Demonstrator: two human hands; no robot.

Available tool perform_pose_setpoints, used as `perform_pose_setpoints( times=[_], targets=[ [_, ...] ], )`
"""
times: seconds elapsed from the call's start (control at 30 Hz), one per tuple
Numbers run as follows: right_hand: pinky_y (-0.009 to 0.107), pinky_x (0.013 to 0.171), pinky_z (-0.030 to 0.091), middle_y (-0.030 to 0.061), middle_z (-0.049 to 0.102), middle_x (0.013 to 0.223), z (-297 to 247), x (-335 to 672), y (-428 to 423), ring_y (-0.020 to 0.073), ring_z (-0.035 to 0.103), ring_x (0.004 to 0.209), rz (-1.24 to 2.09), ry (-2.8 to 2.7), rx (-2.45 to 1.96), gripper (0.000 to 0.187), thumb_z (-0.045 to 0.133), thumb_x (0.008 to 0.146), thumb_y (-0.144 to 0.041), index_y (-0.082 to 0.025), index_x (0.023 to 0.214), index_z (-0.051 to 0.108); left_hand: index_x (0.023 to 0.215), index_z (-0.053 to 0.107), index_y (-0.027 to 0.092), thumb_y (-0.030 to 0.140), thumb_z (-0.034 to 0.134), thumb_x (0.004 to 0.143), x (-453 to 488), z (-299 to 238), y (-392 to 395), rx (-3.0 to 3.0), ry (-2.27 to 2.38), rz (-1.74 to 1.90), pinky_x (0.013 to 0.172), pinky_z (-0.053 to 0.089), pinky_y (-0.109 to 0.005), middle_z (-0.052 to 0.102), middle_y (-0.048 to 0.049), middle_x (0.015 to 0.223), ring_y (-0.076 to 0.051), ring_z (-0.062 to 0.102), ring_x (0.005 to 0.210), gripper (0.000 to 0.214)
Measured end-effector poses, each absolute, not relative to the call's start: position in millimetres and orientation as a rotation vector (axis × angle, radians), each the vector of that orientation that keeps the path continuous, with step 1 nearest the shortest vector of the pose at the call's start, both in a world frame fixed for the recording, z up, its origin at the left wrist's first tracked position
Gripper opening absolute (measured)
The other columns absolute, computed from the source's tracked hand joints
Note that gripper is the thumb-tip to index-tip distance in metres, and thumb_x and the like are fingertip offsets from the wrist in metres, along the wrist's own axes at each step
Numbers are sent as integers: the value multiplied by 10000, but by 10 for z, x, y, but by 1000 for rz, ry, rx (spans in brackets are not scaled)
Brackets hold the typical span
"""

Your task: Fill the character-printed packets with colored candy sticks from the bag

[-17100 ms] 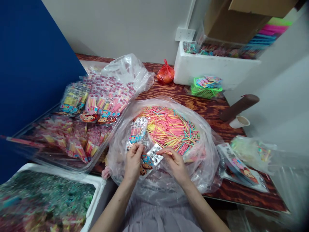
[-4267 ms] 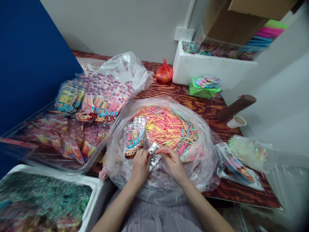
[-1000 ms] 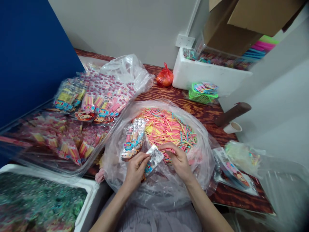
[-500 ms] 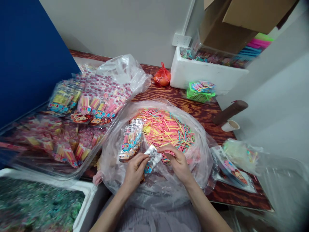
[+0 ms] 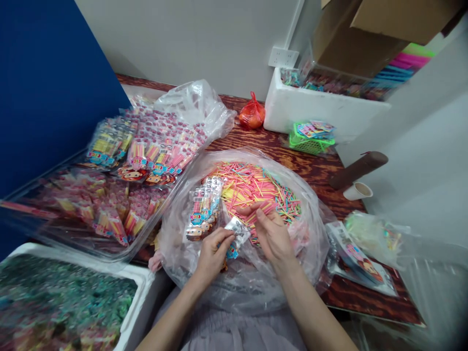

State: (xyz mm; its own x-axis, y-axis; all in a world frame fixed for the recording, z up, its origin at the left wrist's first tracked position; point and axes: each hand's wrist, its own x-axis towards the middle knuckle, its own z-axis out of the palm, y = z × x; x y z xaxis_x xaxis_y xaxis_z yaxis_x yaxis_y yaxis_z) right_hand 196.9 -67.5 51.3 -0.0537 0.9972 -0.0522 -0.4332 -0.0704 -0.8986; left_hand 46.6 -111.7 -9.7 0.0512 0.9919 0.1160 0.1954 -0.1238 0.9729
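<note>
So at the far left there's a foam box [image 5: 141, 280] just off the front left corner of the table [image 5: 234, 141], full of greenish stuff too blurry to make out. A clear tray [image 5: 109, 257] takes up the table's left end, loaded with filled packets [image 5: 157, 146] of pink and yellow sticks. By the middle of the front edge sits a big open plastic bag [image 5: 316, 239], with a stack of packets [image 5: 203, 209] overlapping in its left part. The left hand [image 5: 212, 253] is just beside that stack, thumb and fingers pinching the edge of a silvery printed packet [image 5: 238, 231], which tilts over the front part of the bag. Behind it is a heap of loose sticks [image 5: 252, 183] (mostly pink and yellow, some blue on the right). A red bag [image 5: 252, 116] stands near the back edge. The right hand [image 5: 274, 236] is over the heap, near the printed packet, fingers curled round a few pink sticks [image 5: 266, 208]; can't tell how many. Further right, there's a green basket [image 5: 310, 145] toward the back right corner, then a paper cup [image 5: 357, 191] at the right edge.
</note>
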Motion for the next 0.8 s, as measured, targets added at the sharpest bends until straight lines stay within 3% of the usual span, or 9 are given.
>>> perform_pose_setpoints(
  times=[0.2, 0.4, 0.67, 0.8],
  targets=[
    [435, 889, 487, 76, 745, 873, 354, 1926, -709, 257, 680, 897, 1625, -820, -918, 221, 657, 812, -431, -211, 821, 656, 779, 690, 160, 326, 579, 873, 439, -128, -1125, 1267, 1274, 1191, 619, 444, -222, 612, -17, 732, -143, 571, 697, 220],
    [397, 924, 432, 78, 744, 969, 389, 1898, -768, 246, 642, 942, 1589, -944, -1109, 250, 649, 814, -422, -185, 851, 716, 865, 698, 187, 262, 540, 907, 407, -128, -1137, 1568, 1320, 1196, 740, 466, -266, 654, -49, 838, -171, 614, 811, 179],
    [382, 875, 442, 63, 756, 864, 571, 1906, -553, 240, 646, 870, 1588, -1169, -1198, 270, 679, 773, -447, -184, 818, 718, 981, 703, 214, 217, 450, 942, 345, -91, -1097, 1921, 1374, 1213, 714, 446, -298, 632, -65, 840, -184, 584, 806, 256],
    [376, 915, 430, 62, 736, 957, 502, 1820, -594, 233, 633, 946, 1534, -1196, -1168, 275, 609, 827, -453, -196, 842, 707, 970, 692, 213, 221, 477, 936, 373, -89, -1087, 1749, 1370, 1289, 710, 447, -284, 613, -50, 832, -172, 582, 793, 218]
  ],
)
